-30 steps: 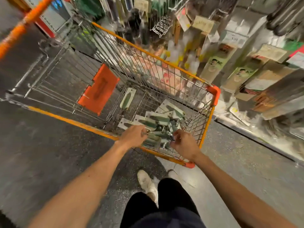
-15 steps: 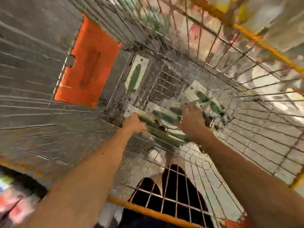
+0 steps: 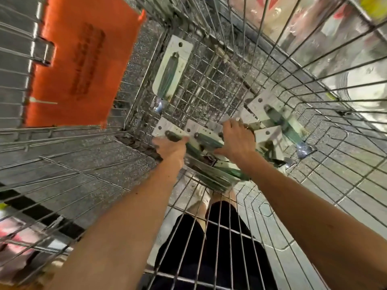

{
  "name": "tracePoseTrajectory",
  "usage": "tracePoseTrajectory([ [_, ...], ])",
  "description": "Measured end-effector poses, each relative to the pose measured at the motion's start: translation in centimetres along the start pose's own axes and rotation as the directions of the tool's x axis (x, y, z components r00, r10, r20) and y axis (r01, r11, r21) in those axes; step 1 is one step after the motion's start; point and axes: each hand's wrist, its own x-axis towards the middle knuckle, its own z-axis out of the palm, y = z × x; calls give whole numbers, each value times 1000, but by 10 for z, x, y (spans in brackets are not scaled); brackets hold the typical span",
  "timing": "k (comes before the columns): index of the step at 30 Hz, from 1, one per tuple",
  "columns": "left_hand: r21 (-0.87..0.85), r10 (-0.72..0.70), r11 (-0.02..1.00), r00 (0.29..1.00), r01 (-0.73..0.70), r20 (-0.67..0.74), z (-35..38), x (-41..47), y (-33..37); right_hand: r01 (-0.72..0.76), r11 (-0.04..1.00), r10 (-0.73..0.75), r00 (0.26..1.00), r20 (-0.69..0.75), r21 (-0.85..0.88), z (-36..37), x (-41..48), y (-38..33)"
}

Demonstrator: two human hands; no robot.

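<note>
since a second ago both hands have gone from the cart's near rim down to its wire floor, and the view has dropped in after them. the left hand (image 3: 170, 148) meets the left end of the stack of blister packs (image 3: 206, 137). its fingers are hidden under the cards, so i cannot tell how firmly it holds. the right hand (image 3: 236, 141) lies over the top, fingers bent over the far edge, thumb pressed on a card. the stack lies on the floor of the shopping cart (image 3: 209, 84), already fanned out. lifted like this, the lower packs could slide free, or a card corner could snag in the mesh. a single blister pack (image 3: 172, 69) lies well apart.
</note>
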Motion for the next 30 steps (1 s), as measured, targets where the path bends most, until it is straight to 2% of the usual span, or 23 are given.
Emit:
tracePoseTrajectory([
  [2,-31,-7,1000,1000,8,16,0,1,0,-3,995,1,1000,24,101,-1,3,1],
  [5,-94,-3,995,997,10,74,0,3,2,39,987,-47,998,48,159,-4,7,4],
  [10,-99,152,985,984,-142,98,-7,-6,8,25,912,-72,992,101,410,-3,4,15],
  [13,-136,206,973,964,-185,166,-12,-17,18,-5,809,-66,993,99,588,-12,-6,21],
  [16,-132,237,969,938,-209,254,-20,-36,28,-91,726,-11,990,144,681,-27,-22,22],
  [20,-222,382,919,878,-326,290,-39,-72,41,-112,495,90,993,78,862,-52,-56,15],
  [23,-228,468,883,807,-410,359,-63,-110,53,-62,359,97,995,29,931,-73,-97,12],
  [26,-263,559,829,725,-493,403,-92,-158,57,-7,150,103,995,-8,989,-87,-138,8],
  [30,-340,706,699,535,-629,464,-136,-224,45,158,22,112,981,-160,987,-110,-209,-9],
])
